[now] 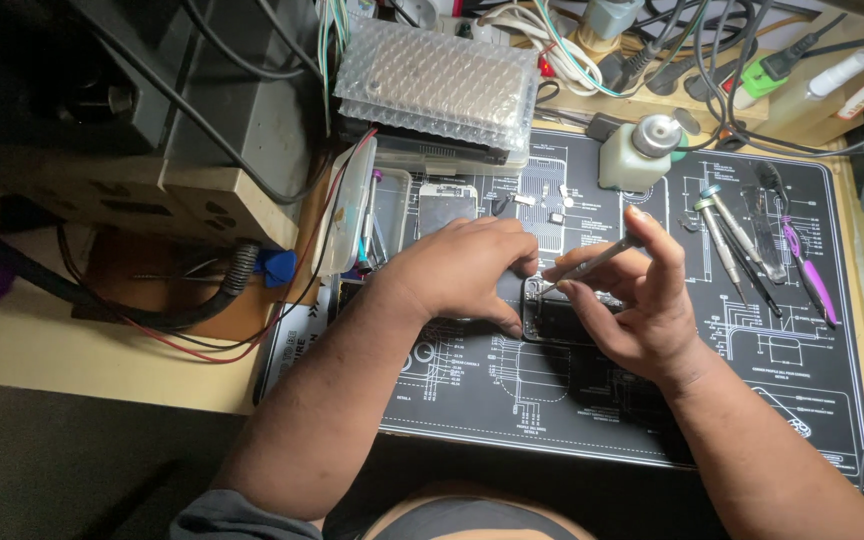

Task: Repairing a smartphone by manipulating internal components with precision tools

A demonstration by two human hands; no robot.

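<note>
An opened dark phone (560, 318) lies on a black repair mat (512, 390) with white diagrams. My left hand (462, 270) presses down on the phone's left side, fingers curled over its edge. My right hand (642, 300) pinches slim metal tweezers (602, 258), their tip touching the phone's upper part near my left fingertips. Most of the phone is hidden under both hands.
Screwdrivers, tweezers and a purple pry tool (812, 280) lie on the mat's right side. A pale liquid dispenser bottle (642, 150) stands at the back. A bubble-wrapped box (437, 80), a clear parts case (352, 205), cables and a grey unit (232, 110) crowd the left and rear.
</note>
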